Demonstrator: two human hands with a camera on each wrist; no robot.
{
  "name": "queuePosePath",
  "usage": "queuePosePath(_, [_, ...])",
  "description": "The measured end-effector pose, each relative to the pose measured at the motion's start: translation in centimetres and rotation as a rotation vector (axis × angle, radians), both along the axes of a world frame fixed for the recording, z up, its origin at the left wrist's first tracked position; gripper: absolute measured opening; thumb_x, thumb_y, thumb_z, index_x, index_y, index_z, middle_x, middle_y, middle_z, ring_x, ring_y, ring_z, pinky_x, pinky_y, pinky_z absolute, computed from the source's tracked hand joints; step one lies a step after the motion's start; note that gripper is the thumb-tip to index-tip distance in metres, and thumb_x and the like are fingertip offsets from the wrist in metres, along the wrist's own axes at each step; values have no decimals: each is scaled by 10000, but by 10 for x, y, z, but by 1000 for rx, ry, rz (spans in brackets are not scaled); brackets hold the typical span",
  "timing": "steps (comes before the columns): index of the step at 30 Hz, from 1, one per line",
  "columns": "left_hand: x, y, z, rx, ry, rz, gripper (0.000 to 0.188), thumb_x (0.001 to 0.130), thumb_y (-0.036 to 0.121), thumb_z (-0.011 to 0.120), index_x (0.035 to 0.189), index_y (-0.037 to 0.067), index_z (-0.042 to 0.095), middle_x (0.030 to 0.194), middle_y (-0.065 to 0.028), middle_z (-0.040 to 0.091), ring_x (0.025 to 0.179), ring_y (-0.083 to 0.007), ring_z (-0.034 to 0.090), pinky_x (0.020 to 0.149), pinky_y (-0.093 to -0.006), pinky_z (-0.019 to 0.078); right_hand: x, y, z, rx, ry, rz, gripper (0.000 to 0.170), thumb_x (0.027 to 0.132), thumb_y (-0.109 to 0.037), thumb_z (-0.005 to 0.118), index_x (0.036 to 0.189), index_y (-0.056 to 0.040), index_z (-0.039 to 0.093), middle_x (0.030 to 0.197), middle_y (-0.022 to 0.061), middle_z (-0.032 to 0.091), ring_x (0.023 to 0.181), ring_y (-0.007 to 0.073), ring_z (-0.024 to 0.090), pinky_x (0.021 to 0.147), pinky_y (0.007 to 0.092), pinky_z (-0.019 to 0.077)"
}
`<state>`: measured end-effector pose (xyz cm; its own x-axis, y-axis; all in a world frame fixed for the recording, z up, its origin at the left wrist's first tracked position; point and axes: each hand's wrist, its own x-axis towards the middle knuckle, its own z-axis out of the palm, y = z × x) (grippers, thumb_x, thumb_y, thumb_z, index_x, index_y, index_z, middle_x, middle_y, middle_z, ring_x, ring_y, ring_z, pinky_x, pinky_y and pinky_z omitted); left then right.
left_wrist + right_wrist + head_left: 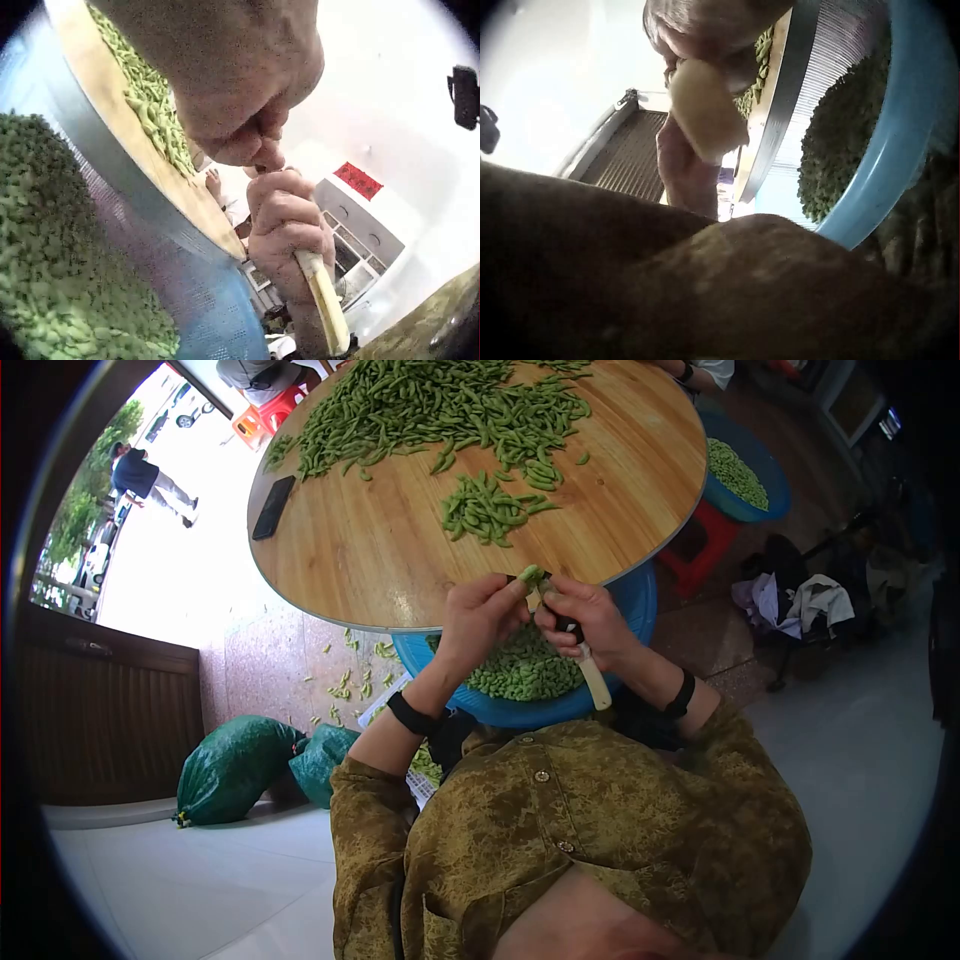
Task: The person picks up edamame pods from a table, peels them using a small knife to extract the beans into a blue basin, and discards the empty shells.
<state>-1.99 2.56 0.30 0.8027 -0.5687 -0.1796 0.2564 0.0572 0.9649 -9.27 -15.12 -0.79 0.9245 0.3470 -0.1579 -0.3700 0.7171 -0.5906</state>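
Observation:
Over the table's near edge my two hands meet, fingertips close together. My left hand [478, 622] pinches a green soybean pod [531, 574] between thumb and fingers. In my right hand [595, 622] is a tool with a cream handle [598, 687], the fingers curled round it and the handle's end sticking out toward my body; its working end is hidden by the fingers. Directly below the hands, a blue basin [640, 615] holds many shelled green beans [525, 665]. A small pile of pods [490, 510] lies on the table just beyond my hands.
The round wooden table [350, 560] bears a large heap of pods [400, 410] and a black phone [273, 508]. Another blue basin [775, 470] stands right, above a red stool [700, 545]. Green sacks [240, 770] and scattered pods lie on the floor at left.

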Motion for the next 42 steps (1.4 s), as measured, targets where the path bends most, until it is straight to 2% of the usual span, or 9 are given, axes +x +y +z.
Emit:
queuePosePath(2, [-4,-1,-3,110,-204,-4,160,934,146,551,869,12,611,678,-5,606,562,-61,538,463,-210,391,1,-2,-6,-649,-229,-133,160,954,-187,514,1011,-38,525,754,26,527,560,73,484,430,231,388])
queuePosePath(3, [-7,-2,-6,109,-206,-3,160,934,146,551,869,12,611,678,-5,606,562,-61,538,463,-210,391,3,1,-3,-649,-231,-132,160,954,-187,514,1011,-38,525,754,26,527,560,73,484,430,231,388])
queuePosePath(5, [-14,-4,-13,191,-495,36,153,931,131,545,885,-5,600,684,2,600,582,-69,550,482,-228,406,6,9,4,-1132,-554,-521,188,888,-141,594,985,5,525,744,87,550,630,186,564,551,325,451])
queuePosePath(6, [-19,-5,-4,288,-613,46,114,907,97,542,887,-15,558,655,-116,611,582,-190,603,544,-318,465,7,9,4,-1132,-555,-521,188,888,-141,594,985,5,525,744,87,550,630,186,564,551,325,451])
queuePosePath(9, [-26,-6,6,394,-810,79,80,883,76,538,890,-3,549,670,-196,599,628,-353,625,558,-415,473,10,10,1,-1249,-655,-525,255,825,-96,643,1001,32,510,785,162,553,716,321,585,650,388,462])
queuePosePath(14, [-30,-5,-11,461,-923,94,64,867,67,546,866,3,548,697,-230,578,681,-412,596,564,-433,460,11,10,-7,-1513,-913,-602,254,755,-47,639,960,23,506,832,211,535,766,408,550,648,431,451])
queuePosePath(25, [-30,-1,-9,355,-905,39,117,838,109,570,831,-8,556,666,-241,559,653,-436,576,553,-463,448,14,6,-18,-1459,-653,-377,198,754,-96,598,862,17,476,728,234,525,696,443,537,594,469,425])
queuePosePath(30, [-25,1,-14,380,-607,61,144,779,97,546,828,-31,589,726,-256,578,701,-449,575,597,-460,461,5,1,-13,-1416,-671,-247,206,738,-100,606,832,16,463,702,237,525,684,439,550,577,467,424])
queuePosePath(42, [-27,-6,-40,467,-730,30,93,776,35,512,828,-26,559,753,-257,581,767,-456,571,640,-471,453,5,-8,-11,-1579,-702,-206,221,728,-131,617,852,15,506,699,236,547,671,430,567,574,457,440])
